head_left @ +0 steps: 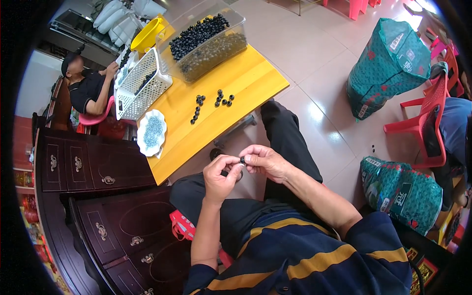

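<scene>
Left hand (pixel 219 178) and right hand (pixel 265 163) meet above the lap, fingertips pinched narrow together on one black bead (pixel 242 160); pale glint just below it, cannot tell what. Step in hand looks like fine fitting work on the bead; next move probably calls for a steady pinch and careful alignment. Beyond: worktop (pixel 248 83) with loose black beads (pixel 224 102), scalloped dish (pixel 141 135) of pale blue pieces (pixel 153 130). Farther right, teal bags (pixel 386 73) carry printed lettering; none made out on the dish.

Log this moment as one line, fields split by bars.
left hand: pinching black bead | right hand: pinching same bead | yellow table: loose beads, scalloped white dish, clear bin of beads
</scene>
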{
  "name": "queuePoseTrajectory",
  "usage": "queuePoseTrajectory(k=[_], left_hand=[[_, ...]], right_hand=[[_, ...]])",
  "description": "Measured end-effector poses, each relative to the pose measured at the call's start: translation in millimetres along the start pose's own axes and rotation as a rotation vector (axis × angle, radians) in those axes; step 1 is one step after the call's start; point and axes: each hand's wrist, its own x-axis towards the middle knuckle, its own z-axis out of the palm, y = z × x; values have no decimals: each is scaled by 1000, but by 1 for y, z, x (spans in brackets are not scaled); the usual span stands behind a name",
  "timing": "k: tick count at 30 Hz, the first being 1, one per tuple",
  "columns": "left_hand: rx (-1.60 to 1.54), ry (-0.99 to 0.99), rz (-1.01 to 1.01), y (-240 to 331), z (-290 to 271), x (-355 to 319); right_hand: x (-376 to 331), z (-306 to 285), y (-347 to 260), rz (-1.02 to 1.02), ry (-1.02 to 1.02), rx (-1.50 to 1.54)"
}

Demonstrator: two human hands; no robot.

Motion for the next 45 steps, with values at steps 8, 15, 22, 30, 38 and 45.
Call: queuePoseTrajectory(k=[8,15,22,30,38,45], left_hand=[[-176,-278,-72,-12,-15,1],[-124,-239,-11,-14,-9,0],[-94,-184,20,-12,-7,0],[-79,-205,-7,-10,-7,-1],[-72,-158,-33,-12,-10,-9],[64,-11,3,-4,-60,2]], right_hand=[[-3,3,-6,-24,-130,-22],[-6,5,-6,7,-134,3],[-3,4,-2,27,-85,-27],[-5,-5,1,23,-90,-25],[-3,2,0,55,-98,-98],[-6,4,17,143,-37,-153]])
